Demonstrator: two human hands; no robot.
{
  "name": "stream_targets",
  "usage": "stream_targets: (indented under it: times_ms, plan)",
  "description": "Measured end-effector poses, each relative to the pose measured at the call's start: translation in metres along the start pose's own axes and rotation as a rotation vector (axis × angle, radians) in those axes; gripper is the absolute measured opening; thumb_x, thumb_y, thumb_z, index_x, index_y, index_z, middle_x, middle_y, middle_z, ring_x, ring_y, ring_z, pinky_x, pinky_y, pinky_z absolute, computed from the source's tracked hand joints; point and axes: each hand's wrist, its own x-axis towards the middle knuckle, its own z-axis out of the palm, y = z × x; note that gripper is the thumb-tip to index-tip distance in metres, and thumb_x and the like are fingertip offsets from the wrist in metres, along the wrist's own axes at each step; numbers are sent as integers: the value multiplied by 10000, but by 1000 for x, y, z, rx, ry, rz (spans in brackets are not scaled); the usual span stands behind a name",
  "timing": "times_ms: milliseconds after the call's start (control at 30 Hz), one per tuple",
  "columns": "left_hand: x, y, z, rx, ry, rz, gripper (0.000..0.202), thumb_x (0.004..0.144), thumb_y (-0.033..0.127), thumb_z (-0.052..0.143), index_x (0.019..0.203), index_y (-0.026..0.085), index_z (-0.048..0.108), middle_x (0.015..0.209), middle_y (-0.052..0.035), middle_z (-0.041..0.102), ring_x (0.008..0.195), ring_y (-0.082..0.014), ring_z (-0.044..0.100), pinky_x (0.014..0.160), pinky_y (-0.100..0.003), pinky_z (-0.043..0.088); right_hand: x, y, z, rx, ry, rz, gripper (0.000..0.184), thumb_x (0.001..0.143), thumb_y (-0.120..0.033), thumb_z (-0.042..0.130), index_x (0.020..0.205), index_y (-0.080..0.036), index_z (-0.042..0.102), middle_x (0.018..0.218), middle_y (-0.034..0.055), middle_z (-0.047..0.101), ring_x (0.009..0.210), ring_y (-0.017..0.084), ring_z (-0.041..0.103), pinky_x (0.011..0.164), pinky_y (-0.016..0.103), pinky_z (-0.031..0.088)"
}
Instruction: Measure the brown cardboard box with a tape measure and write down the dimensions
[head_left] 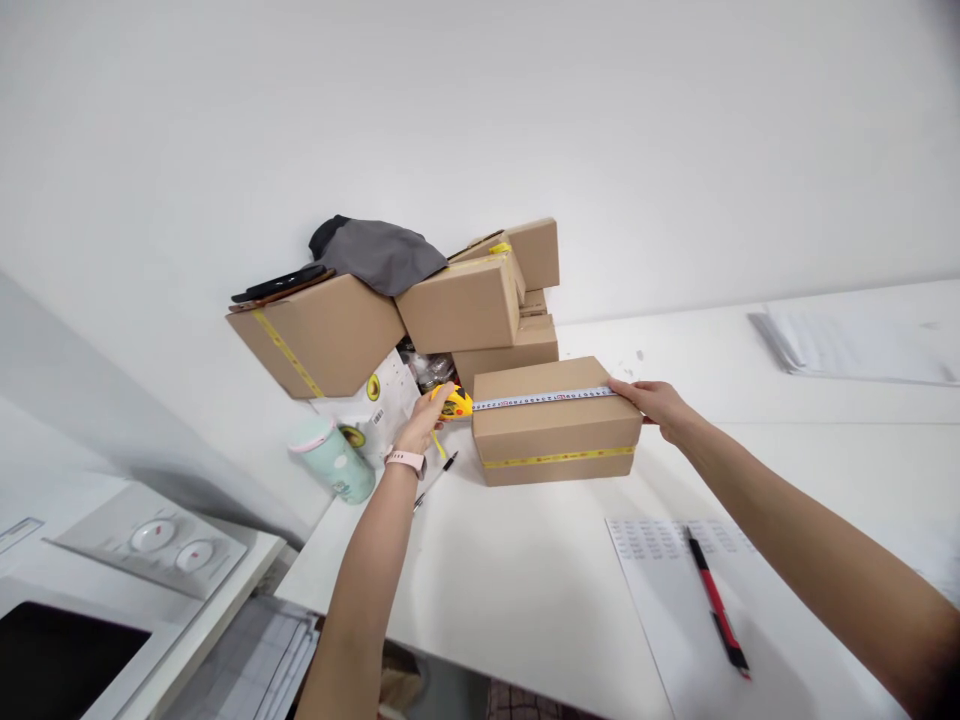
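Observation:
My left hand (420,425) is closed round a yellow tape measure (458,403), held against the left end of a closed cardboard box (551,425). Its pale, numbered blade (540,399) lies pulled out across the top of the box, from one end to the other. At the box's right end, my right hand (658,402) pinches the tip of the blade at the top edge; its lower fingers are partly hidden behind the corner. Yellow tape (559,457) runs along the front side of the box, which rests on the white table (480,580).
Behind stand stacked cardboard boxes (457,305), with grey cloth (386,255) on top. A mint tumbler (337,465) and a pen (435,482) are at left. A red-black pen (716,600) lies on a printed sheet (645,570); more papers (840,345) lie far right. Left is a microwave (150,570).

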Motion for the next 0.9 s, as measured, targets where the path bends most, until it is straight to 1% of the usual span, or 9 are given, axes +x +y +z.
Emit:
stream_targets:
  times_ms: [167, 333, 433, 533, 633, 733, 800, 833, 900]
  plan:
    - [-5, 0, -3, -2, -19, 4, 500, 743, 640, 665, 946, 186, 710, 826, -80, 752, 630, -162, 623, 535, -244, 363, 5, -3, -3, -53, -8, -42, 334, 727, -447, 814, 650, -170, 644, 863, 135, 725, 777, 224, 648, 627, 333, 521]
    - [-8, 2, 0, -11, -17, 25, 460, 748, 611, 689, 903, 178, 702, 835, -89, 753, 675, -173, 638, 534, -243, 383, 3, -5, -2, -313, 88, -120, 398, 731, -527, 762, 568, -211, 584, 704, 101, 685, 694, 232, 606, 573, 336, 441]
    - [-13, 6, -2, -10, -32, 50, 438, 730, 573, 729, 900, 171, 702, 860, -95, 751, 754, -196, 657, 566, -249, 422, 3, -5, 1, -428, 136, -156, 391, 754, -524, 729, 567, -222, 566, 702, 101, 678, 694, 245, 599, 570, 341, 405]
    - [-28, 18, -10, -6, -55, 88, 431, 683, 498, 798, 935, 161, 706, 925, -99, 746, 837, -214, 662, 594, -247, 447, 5, -8, 0, -436, 145, -154, 364, 764, -499, 723, 587, -223, 566, 694, 96, 664, 693, 244, 593, 581, 342, 405]
    - [-66, 27, -17, -6, -120, 109, 503, 636, 426, 853, 1041, 167, 708, 1020, -106, 734, 877, -222, 665, 583, -238, 459, 10, -17, -5, -268, 133, -216, 348, 805, -479, 691, 609, -220, 565, 710, 85, 654, 706, 217, 576, 607, 326, 418]
    - [-126, 19, -7, -18, -339, 66, 553, 657, 470, 838, 1104, 174, 705, 976, -114, 730, 774, -230, 673, 495, -256, 476, 12, -33, -5, -112, 89, -370, 337, 840, -500, 654, 665, -218, 590, 702, 54, 618, 690, 184, 529, 614, 306, 406]
    - [-168, 4, 16, -112, -651, -50, 537, 714, 483, 805, 1137, 186, 660, 973, -100, 699, 702, -196, 658, 475, -264, 509, 12, -45, 3, -117, 2, -452, 345, 823, -525, 672, 688, -214, 607, 671, 32, 591, 673, 172, 499, 616, 301, 393]
    - [-186, -5, 31, -211, -746, -121, 544, 707, 468, 818, 1140, 199, 628, 1002, -93, 682, 698, -184, 662, 487, -267, 532, 12, -50, 10, -143, -57, -481, 351, 810, -528, 687, 684, -210, 611, 659, 24, 584, 673, 169, 493, 623, 299, 391]
    - [-213, -21, 64, -461, -808, -227, 581, 668, 486, 836, 1100, 216, 556, 1014, -80, 659, 675, -179, 669, 461, -261, 536, 14, -58, 28, -208, -169, -517, 353, 792, -518, 708, 671, -200, 615, 647, 12, 583, 678, 165, 499, 644, 295, 392]
